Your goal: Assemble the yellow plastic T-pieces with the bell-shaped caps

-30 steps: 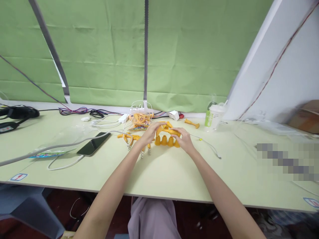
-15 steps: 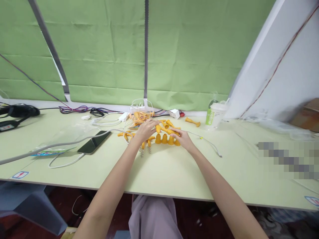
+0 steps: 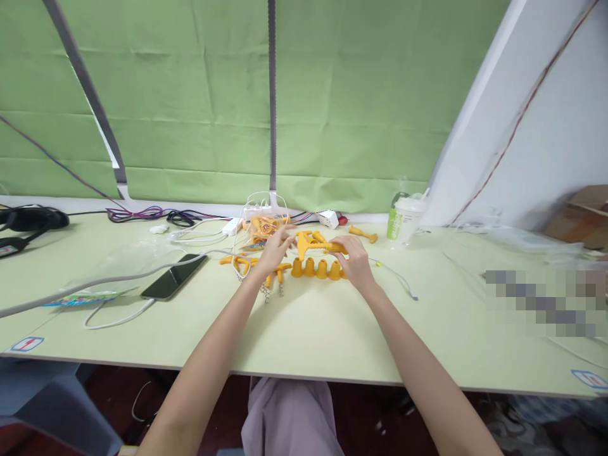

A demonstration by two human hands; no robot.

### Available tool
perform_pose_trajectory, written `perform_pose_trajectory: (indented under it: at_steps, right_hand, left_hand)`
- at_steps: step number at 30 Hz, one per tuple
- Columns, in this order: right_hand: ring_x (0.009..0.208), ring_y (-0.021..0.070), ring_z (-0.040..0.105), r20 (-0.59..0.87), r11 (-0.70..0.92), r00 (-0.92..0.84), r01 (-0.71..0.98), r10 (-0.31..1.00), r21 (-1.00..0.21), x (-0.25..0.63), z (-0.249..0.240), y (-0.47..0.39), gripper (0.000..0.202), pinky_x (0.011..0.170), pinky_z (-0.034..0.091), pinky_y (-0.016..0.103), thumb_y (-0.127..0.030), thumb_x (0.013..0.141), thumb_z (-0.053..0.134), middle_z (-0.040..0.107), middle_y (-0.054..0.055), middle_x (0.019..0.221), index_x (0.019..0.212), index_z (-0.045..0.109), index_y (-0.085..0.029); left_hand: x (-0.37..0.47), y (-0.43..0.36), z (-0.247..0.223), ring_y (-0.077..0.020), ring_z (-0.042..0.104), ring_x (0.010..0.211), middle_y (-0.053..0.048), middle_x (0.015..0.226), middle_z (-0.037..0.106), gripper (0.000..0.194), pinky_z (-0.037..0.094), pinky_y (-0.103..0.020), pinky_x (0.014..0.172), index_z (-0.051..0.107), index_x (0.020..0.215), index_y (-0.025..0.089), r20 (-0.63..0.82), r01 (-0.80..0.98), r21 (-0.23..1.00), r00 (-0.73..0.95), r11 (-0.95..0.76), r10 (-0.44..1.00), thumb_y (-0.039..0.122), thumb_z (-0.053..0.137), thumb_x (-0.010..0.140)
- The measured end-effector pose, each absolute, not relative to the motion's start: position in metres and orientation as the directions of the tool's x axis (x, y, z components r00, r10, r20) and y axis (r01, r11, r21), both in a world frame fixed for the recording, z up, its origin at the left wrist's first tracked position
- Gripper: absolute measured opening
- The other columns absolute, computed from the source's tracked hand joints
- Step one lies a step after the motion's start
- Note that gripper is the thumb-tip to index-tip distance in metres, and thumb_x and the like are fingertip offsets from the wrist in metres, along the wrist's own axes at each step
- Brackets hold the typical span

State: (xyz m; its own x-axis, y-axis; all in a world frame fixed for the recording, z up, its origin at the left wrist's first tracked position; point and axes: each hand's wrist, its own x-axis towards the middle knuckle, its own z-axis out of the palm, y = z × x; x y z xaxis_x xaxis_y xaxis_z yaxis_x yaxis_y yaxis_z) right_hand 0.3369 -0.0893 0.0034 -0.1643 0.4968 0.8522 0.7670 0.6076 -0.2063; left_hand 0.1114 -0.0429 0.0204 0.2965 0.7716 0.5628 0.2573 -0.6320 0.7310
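Note:
My right hand (image 3: 352, 256) grips a yellow T-shaped plastic piece (image 3: 313, 246), its wide end pointing left above the table. Just left of that end is my left hand (image 3: 279, 247), its fingers apart and nothing held in them. Below the gripped piece stands a row of yellow bell-shaped cups (image 3: 309, 268); my right hand partly covers the rightmost. Yellow handles with metal spirals (image 3: 279, 273), like corkscrews, lie beside my left wrist. Behind the hands are more yellow pieces (image 3: 317, 236), partly hidden, and a clear bag of orange-yellow parts (image 3: 266, 225).
A phone (image 3: 175, 277) on a white cable lies left, near a flat plastic packet (image 3: 90, 296). One yellow piece (image 3: 362, 234) lies at the back right beside a drink cup (image 3: 407, 221). Headphones (image 3: 35, 221) and a power strip (image 3: 259, 211) are along the back.
The yellow piece has turned, so its wide end now faces left in my right hand. My left hand has come away from it, slightly leftward, with its fingers spread.

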Motion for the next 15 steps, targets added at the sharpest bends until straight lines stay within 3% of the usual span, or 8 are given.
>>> perform_pose_trajectory:
  at_steps: [3, 5, 7, 11, 13, 15]
  right_hand:
    - [0.097, 0.0247, 0.055, 0.857, 0.605, -0.126, 0.759, 0.499, -0.241, 0.335, 0.002, -0.088, 0.020, 0.091, 0.042, 0.043, -0.035, 0.085, 0.051, 0.063, 0.007, 0.099, 0.100, 0.059, -0.023]
    - [0.096, 0.0242, 0.055, 0.861, 0.604, -0.098, 0.751, 0.500, -0.265, 0.334, 0.002, -0.087, 0.020, 0.089, 0.043, 0.042, -0.036, 0.084, 0.052, 0.063, 0.007, 0.098, 0.098, 0.059, -0.023]
    - [0.094, 0.0238, 0.056, 0.866, 0.607, -0.072, 0.742, 0.494, -0.284, 0.334, 0.002, -0.086, 0.021, 0.088, 0.043, 0.041, -0.037, 0.083, 0.054, 0.064, 0.007, 0.097, 0.097, 0.059, -0.022]
    - [0.095, 0.0237, 0.056, 0.865, 0.598, -0.043, 0.740, 0.500, -0.309, 0.335, 0.000, -0.084, 0.022, 0.090, 0.043, 0.042, -0.039, 0.083, 0.054, 0.064, 0.007, 0.098, 0.097, 0.059, -0.022]
    - [0.095, 0.0235, 0.056, 0.862, 0.594, -0.033, 0.738, 0.506, -0.320, 0.335, -0.001, -0.084, 0.022, 0.090, 0.042, 0.042, -0.039, 0.083, 0.054, 0.064, 0.006, 0.097, 0.096, 0.059, -0.022]
    - [0.094, 0.0232, 0.056, 0.856, 0.591, -0.031, 0.736, 0.516, -0.330, 0.335, -0.001, -0.084, 0.021, 0.089, 0.043, 0.041, -0.038, 0.082, 0.055, 0.064, 0.006, 0.096, 0.095, 0.059, -0.022]
  left_hand:
    - [0.105, -0.035, 0.017, -0.0179, 0.051, 0.103, -0.006, 0.116, 0.056, 0.038, 0.045, -0.031, 0.082, 0.055, 0.118, 0.025, 0.708, 0.351, 0.518, 0.336, -0.780, 0.621, 0.023, 0.055, 0.080]
    - [0.103, -0.033, 0.016, -0.0202, 0.048, 0.108, -0.006, 0.119, 0.053, 0.029, 0.041, -0.036, 0.092, 0.063, 0.107, 0.026, 0.735, 0.423, 0.420, 0.362, -0.803, 0.574, 0.024, 0.059, 0.079]
    - [0.104, -0.034, 0.016, -0.0210, 0.049, 0.106, -0.006, 0.116, 0.055, 0.015, 0.038, -0.039, 0.095, 0.068, 0.089, 0.023, 0.740, 0.448, 0.396, 0.361, -0.802, 0.567, 0.029, 0.058, 0.080]
    - [0.110, -0.037, 0.016, -0.0215, 0.054, 0.100, -0.008, 0.100, 0.061, 0.030, 0.040, -0.037, 0.092, 0.065, 0.068, 0.017, 0.705, 0.376, 0.503, 0.342, -0.778, 0.621, 0.040, 0.053, 0.084]
    - [0.112, -0.039, 0.016, -0.0189, 0.058, 0.086, -0.007, 0.088, 0.063, 0.031, 0.046, -0.033, 0.078, 0.065, 0.076, 0.017, 0.631, 0.274, 0.641, 0.345, -0.717, 0.695, 0.043, 0.052, 0.083]
    - [0.115, -0.041, 0.016, -0.0145, 0.058, 0.067, -0.004, 0.075, 0.061, 0.032, 0.045, -0.026, 0.061, 0.062, 0.098, 0.017, 0.544, 0.144, 0.765, 0.375, -0.627, 0.750, 0.043, 0.051, 0.083]
